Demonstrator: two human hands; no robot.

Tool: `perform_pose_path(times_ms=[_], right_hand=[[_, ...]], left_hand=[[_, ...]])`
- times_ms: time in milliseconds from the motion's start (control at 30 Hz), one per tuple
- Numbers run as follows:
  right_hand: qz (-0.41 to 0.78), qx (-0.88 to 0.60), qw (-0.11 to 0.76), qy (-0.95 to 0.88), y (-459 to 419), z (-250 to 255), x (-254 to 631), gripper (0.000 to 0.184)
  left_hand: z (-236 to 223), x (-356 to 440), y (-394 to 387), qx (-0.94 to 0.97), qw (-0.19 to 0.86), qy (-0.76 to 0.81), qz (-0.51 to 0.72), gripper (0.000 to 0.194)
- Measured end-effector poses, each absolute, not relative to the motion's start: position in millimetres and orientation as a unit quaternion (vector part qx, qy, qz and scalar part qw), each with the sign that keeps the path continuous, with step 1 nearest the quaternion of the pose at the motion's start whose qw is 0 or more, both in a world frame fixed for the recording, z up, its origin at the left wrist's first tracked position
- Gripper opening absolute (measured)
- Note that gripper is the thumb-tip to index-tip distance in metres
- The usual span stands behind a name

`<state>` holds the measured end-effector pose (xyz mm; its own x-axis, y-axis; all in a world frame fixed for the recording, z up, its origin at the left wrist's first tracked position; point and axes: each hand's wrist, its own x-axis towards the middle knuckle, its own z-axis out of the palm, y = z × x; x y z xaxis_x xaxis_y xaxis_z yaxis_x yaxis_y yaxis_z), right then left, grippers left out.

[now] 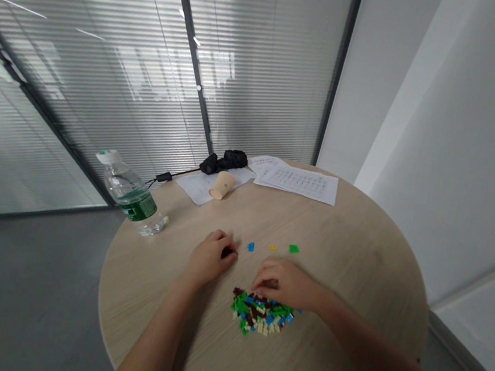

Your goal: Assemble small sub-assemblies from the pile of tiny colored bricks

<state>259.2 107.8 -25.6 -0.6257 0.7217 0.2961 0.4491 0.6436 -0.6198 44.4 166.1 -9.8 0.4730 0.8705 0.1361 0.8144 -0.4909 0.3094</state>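
The left hand (211, 260) is sitting on the round wooden worktop (354, 271) with its fingers (225, 249) curled in, and a small dark bit is showing between them, but I cannot tell if its grip is clamped on a brick or just closing on nothing. The right hand (283, 283) is hanging over a messy pile of tiny toy bricks (261, 315), and its fingers (260, 284) are curling down and touching the top edge of the pile, though I cannot tell if that grip is pinching a brick. The pile is green, brown, blue and cream, and it is lying on the worktop between the two arms. Just past the hands, three small pieces are sitting apart in a row: a blue brick (250, 246), a yellow brick (272, 247) and a green brick (294, 248). Farther away, a paper cup (221, 185) is lying on its side on a white sheet (202, 187), and printed papers (297, 182) are lying beside it. A black bundle (224, 161) is sitting at the far edge, and a water bottle (131, 195) is lying at the left edge, near a glass wall with blinds (97, 89)
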Motion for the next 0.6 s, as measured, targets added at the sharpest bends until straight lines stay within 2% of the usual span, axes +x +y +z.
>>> perform_pose_path(times_ms=[333,600], right_hand=[[0.222,-0.348,0.230,-0.881,107.6,-29.3,249.8,0.011],[0.228,-0.373,0.222,-0.872,104.6,-25.7,250.8,0.008]], left_hand=[[-10.1,46.1,166.5,0.843,0.088,0.497,0.187,0.019],[-7.3,48.6,165.1,0.843,0.100,0.479,0.222,0.015]])
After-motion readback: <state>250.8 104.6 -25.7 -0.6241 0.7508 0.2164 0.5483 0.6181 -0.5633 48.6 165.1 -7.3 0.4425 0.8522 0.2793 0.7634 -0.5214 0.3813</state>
